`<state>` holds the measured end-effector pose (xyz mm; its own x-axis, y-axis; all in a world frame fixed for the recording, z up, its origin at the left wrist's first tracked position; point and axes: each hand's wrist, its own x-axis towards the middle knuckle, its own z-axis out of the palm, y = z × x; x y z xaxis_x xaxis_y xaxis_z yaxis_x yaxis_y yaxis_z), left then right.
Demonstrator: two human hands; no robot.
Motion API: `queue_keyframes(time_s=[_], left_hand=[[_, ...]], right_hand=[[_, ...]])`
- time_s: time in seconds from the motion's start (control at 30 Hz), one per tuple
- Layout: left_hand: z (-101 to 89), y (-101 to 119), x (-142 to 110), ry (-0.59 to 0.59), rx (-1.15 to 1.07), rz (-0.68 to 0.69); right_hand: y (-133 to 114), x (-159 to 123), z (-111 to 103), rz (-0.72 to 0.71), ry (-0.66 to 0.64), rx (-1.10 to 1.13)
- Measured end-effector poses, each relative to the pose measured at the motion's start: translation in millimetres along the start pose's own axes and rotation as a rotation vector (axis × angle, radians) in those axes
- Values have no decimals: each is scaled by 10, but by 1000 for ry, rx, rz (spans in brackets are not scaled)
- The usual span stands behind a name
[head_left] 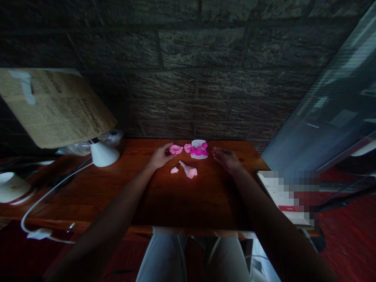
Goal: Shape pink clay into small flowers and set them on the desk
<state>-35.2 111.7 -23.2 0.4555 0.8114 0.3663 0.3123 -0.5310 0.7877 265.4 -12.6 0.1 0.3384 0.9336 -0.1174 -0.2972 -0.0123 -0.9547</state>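
My left hand (pixel 161 156) is on the table with thumb and index finger closed around the left end of a pink lumpy clay-like piece (pixel 176 149). To the right of that piece sits a smaller pink round piece (pixel 187 148). Beside it, several bright magenta lumps (pixel 199 150) lie across a white pad-like piece (pixel 198 142). My right hand (pixel 225 158) rests just right of these, fingers loosely apart and holding nothing. Nearer to me lie a pale pink cone-shaped piece (pixel 188 170) and a small pale pink scrap (pixel 174 170).
A lamp with a newsprint shade (pixel 64 109) and white base (pixel 104 153) stands at left, its cord (pixel 44 199) hanging over the front edge. A white cup (pixel 13 188) is farther left. A flat printed item (pixel 276 196) lies at the right edge. Behind rises a brick wall (pixel 202 82).
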Motion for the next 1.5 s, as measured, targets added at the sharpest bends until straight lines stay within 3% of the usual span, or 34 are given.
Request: queue_keyframes(time_s=[1.0,1.2,1.5], left_hand=[[36,166,-100,-180,-165,44],[66,166,-92,-162,-195,32],[114,102,-88,-226,-215,77]], right_hand=[[-32,-37,-5,-9,-65,22],[-17,-35,-7,-14,-68,36],[12,-31,-25,-6,-104,75]])
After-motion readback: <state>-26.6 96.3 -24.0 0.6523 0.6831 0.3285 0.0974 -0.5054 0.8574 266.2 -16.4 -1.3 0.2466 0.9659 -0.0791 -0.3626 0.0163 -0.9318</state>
